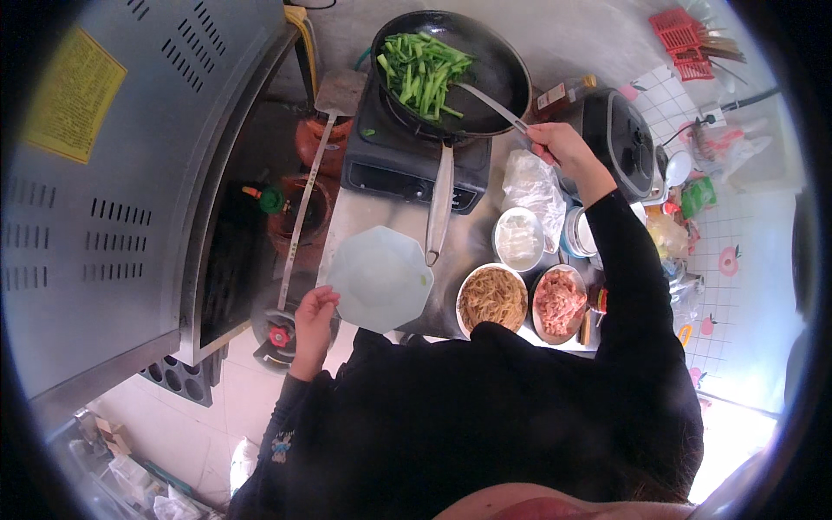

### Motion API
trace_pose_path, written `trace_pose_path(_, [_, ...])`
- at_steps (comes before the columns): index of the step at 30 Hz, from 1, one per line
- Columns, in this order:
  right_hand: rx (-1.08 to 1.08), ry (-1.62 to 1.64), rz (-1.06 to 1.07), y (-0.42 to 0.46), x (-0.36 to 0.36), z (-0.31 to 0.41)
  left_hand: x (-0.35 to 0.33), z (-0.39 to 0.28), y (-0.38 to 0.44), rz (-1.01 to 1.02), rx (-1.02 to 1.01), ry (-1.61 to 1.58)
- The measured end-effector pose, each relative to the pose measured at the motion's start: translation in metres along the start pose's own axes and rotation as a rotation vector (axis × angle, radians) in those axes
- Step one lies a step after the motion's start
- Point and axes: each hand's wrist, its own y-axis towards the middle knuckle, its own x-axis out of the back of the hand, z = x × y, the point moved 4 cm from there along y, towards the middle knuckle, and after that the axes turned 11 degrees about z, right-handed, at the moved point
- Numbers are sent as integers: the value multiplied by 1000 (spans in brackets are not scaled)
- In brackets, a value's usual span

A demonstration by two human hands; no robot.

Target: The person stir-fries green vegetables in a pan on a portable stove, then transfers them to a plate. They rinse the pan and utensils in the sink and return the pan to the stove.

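Observation:
My right hand (560, 148) is closed around the metal handle of a cooking utensil (492, 103), whose far end reaches into chopped green vegetables (422, 77). These lie in the left part of a black wok (497, 68) on a black tabletop stove (416, 175). The wok's own handle (442, 195) points toward me, with no hand on it. At the lower left, my left hand (316, 318) has its fingertips at the left rim of a pale octagonal plate (380, 279); whether it grips the rim or only touches it, I cannot tell. A small green piece lies on the plate.
Near the front edge stand a bowl of brown noodles (492, 300) and a dish of raw meat (559, 302). Behind them are a small white bowl (518, 239) and a plastic bag (533, 188). A rice cooker (617, 143) is at right; a long-handled metal spatula (309, 195) is at left.

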Motion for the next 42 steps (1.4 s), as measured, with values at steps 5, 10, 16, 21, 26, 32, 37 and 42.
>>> trace_pose_path(5, [68, -372, -229, -43, 14, 50, -1, -1, 5, 22, -4, 13])
trace_pose_path(10, [86, -862, -315, -74, 3, 111, -22, -5, 9, 90, -29, 57])
trace_pose_path(16, [203, -1140, -315, -91, -23, 149, -31, -3, 14, 116, -56, 76])
trace_pose_path(21, [242, -1179, -272, -65, -34, 140, -30, 5, 11, 102, -30, 40])
trace_pose_path(26, [282, -1439, -370, -51, -41, 133, -34, 5, 12, 123, -9, 69])
trace_pose_path(32, [196, -1479, -435, -77, -61, 144, -37, 4, 10, 106, -43, 51])
trace_pose_path(37, [151, -1591, -449, -57, -48, 125, -45, 6, 14, 159, -44, 58])
trace_pose_path(42, [129, -1623, -561, -56, -34, 156, -54, -5, 17, 148, -32, 55])
